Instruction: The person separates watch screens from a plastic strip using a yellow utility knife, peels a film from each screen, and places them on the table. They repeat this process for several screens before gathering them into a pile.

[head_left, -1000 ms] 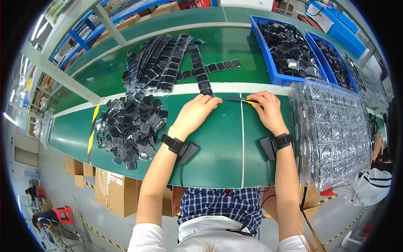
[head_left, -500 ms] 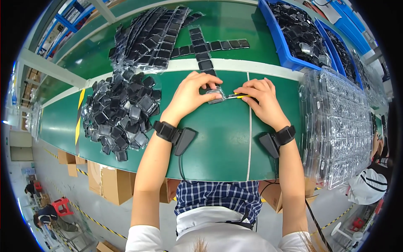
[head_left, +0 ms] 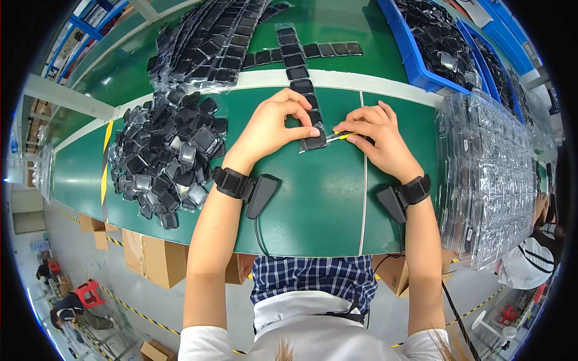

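A clear plastic strip (head_left: 310,101) of black square pieces runs toward me from the back of the green table. My left hand (head_left: 274,123) pinches its near end, with the thumb over the last black square (head_left: 313,143). My right hand (head_left: 376,135) is closed around a slim tool (head_left: 342,136) with a yellow and black handle. The tool's metal tip meets the right edge of that last square. I cannot make out whether the tip is a blade or tweezers.
Loose black squares in clear film lie in a pile (head_left: 171,153) at left. Behind them are stacked strips (head_left: 208,42), and another strip (head_left: 322,50) lies crosswise. Blue bins (head_left: 415,75) of black pieces stand back right, near stacked clear plastic trays (head_left: 484,180).
The strip has come nearer to me, with its near end now flat under my left hand. My left thumb has shifted onto the last square. The tool stays in my right hand.
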Tool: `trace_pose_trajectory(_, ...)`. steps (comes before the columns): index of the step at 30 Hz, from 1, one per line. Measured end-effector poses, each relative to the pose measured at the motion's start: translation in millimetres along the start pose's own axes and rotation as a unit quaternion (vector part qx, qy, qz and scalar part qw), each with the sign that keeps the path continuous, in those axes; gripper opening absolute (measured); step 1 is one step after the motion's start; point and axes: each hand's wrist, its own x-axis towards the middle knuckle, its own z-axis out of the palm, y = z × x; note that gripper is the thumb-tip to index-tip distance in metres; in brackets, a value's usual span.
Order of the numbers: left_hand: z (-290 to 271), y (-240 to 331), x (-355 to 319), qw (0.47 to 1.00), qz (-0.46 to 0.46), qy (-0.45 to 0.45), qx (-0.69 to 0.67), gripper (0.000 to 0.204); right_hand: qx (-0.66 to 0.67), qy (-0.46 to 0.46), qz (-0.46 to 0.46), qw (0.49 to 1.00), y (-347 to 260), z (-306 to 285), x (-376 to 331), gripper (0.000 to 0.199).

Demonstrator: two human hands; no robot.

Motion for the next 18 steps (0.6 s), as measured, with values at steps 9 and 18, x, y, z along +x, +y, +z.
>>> trace_pose_trajectory(9, 1, -3, 1, 0.999, 0.032, -0.014, 0.005, 0.022, -0.017, -0.004, -0.008, 1.000, -3, 7, 5, 0.024)
trace_pose_trajectory(18, -1, -4, -1, 0.999, 0.037, -0.013, 0.001, 0.020, -0.016, -0.033, 0.026, 0.999, 14, -23, -6, 0.025)
